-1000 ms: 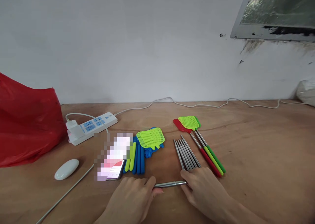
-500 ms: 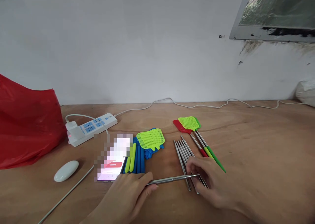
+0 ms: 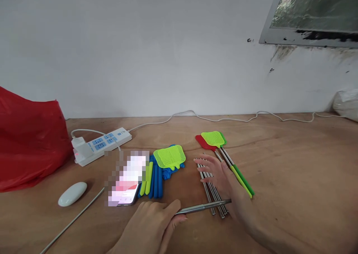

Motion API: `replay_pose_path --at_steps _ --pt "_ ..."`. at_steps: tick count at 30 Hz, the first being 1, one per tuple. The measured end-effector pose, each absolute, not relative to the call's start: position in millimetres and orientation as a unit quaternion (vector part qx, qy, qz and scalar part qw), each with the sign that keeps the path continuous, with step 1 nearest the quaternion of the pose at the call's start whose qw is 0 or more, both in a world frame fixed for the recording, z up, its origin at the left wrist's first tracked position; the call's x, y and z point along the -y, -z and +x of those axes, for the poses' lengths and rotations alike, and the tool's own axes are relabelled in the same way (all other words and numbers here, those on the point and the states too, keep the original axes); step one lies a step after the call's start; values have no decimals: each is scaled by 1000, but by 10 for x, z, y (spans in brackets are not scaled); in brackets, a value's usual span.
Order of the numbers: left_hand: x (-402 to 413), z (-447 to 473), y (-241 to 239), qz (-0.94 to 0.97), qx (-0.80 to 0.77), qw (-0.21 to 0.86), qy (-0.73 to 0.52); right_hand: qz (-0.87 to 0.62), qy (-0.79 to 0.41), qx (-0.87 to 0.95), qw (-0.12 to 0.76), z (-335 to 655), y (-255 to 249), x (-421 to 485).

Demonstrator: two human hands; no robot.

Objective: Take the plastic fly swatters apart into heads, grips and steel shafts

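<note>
My left hand (image 3: pixel 152 226) is closed around one end of a metal telescopic rod (image 3: pixel 203 208), which points to the right. My right hand (image 3: pixel 222 177) has its fingers spread over a bundle of similar loose metal rods (image 3: pixel 214 200) on the table, covering part of them; whether it touches them I cannot tell. Behind it lie assembled fly swatters with a yellow-green head (image 3: pixel 213 139), a red head (image 3: pixel 204 142) and a green handle (image 3: pixel 244 180). Left of the rods are loose yellow-green swatter heads (image 3: pixel 169 156) on blue ones (image 3: pixel 167 174), beside blue handles (image 3: pixel 158 183) and yellow-green handles (image 3: pixel 147 179).
A lit phone (image 3: pixel 125 194), partly blurred, lies by the handles. Further left are a white computer mouse (image 3: pixel 72 194), a white power strip (image 3: pixel 104 144) with a plug, and a red bag (image 3: pixel 30 142). A thin cable (image 3: pixel 220 120) runs along the wall.
My right hand has moved up and left from the rod's free end, and its fingers have opened out. My left hand still holds the rod, slightly lower and further right.
</note>
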State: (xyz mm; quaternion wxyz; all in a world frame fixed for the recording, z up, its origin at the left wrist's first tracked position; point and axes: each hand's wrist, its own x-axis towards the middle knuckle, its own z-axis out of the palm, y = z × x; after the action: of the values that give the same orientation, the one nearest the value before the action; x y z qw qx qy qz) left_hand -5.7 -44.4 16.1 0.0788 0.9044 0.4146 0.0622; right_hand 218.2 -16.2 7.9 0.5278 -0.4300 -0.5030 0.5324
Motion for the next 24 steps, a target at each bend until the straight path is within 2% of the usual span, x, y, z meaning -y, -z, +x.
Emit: replay_pose_path --at_steps 14,24 --pt "503 111 -268 903 -422 74 30 -403 -573 496 514 1923 28 257" --pt "450 117 -165 909 -406 41 -84 -376 -605 479 513 1951 -161 264"
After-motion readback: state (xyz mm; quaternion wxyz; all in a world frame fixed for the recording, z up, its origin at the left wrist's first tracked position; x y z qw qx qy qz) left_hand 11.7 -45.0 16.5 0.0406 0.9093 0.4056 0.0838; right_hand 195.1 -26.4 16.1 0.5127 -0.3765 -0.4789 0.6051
